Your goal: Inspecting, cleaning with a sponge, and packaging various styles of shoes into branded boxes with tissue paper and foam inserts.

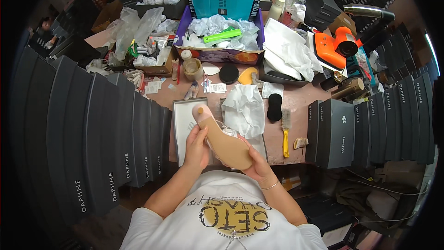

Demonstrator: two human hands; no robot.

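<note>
I hold a tan high-heeled shoe [225, 142] sole-up over the table's near edge. My left hand [198, 147] grips its left side near the middle. My right hand [255, 164] cups the toe end from below. The pale heel tip points away from me, over an open shoe box [184, 120]. White tissue paper [245, 109] lies in the box just beyond the shoe.
Stacks of dark shoe boxes [106, 134] curve along the left, and more dark boxes [342, 132] stand on the right. A yellow-handled brush [286, 132] lies right of the box. Behind are a purple box of tissue [222, 32], an orange tool [330, 46] and jars.
</note>
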